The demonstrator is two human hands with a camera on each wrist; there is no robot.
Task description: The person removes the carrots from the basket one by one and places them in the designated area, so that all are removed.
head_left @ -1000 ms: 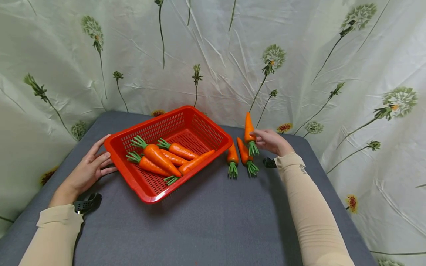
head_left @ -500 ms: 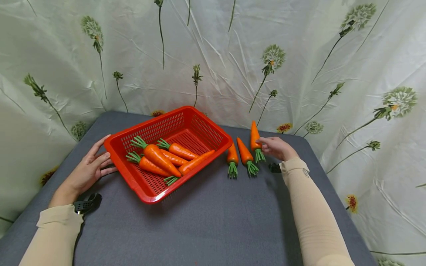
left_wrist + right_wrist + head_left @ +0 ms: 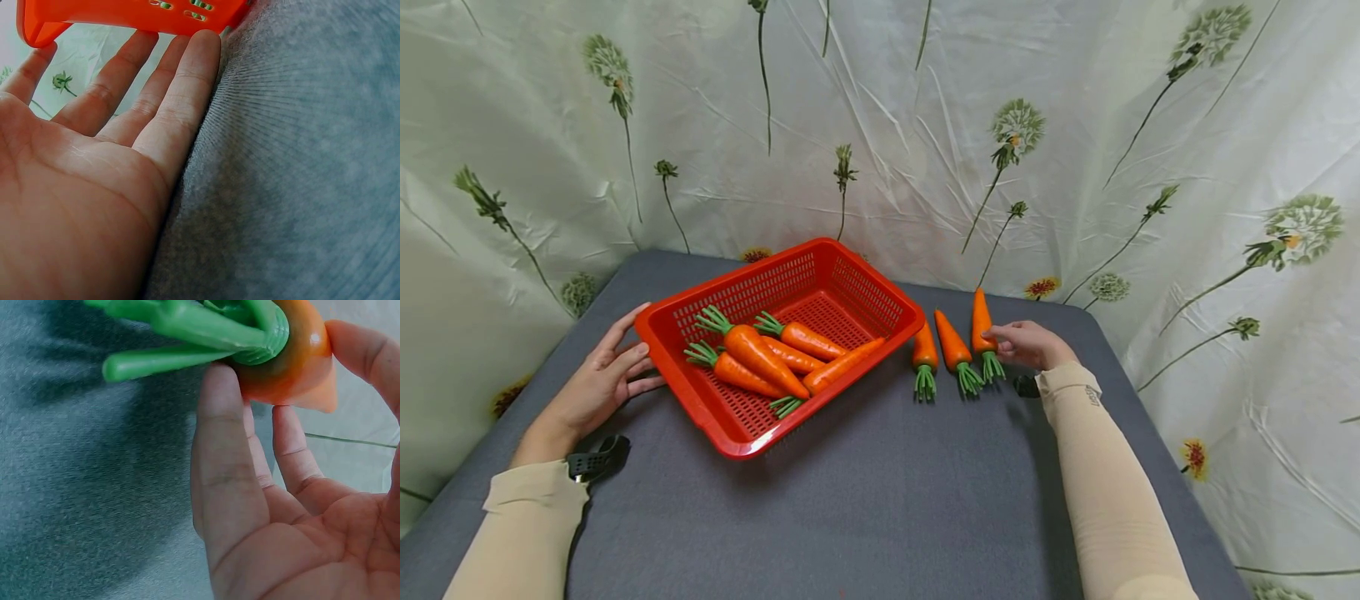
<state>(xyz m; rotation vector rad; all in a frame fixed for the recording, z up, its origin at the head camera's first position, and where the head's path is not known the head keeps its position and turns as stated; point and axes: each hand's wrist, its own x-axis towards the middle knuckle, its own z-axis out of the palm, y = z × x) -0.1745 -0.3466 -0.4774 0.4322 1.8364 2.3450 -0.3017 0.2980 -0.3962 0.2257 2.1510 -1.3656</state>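
Observation:
My right hand (image 3: 1028,343) pinches an orange carrot (image 3: 981,319) by its thick end, between thumb and fingertips. Its green stem stubs (image 3: 206,328) point toward the near side of the table. Just left of it lie two more carrots, a middle one (image 3: 951,336) and one (image 3: 924,350) beside the basket. At the left end of the red plastic basket (image 3: 718,433), my left hand (image 3: 597,379) touches the rim and side wall with nearly straight fingers (image 3: 197,75). Several carrots (image 3: 765,360) lie piled inside the basket, mostly in its near left part.
Grey cloth covers the table (image 3: 865,500). A pale curtain with dandelion prints (image 3: 895,150) hangs close behind the table's back edge and along both sides.
My right hand has moved right and toward me with the carrot, lowering it beside the other two. The left hand and basket have stayed put.

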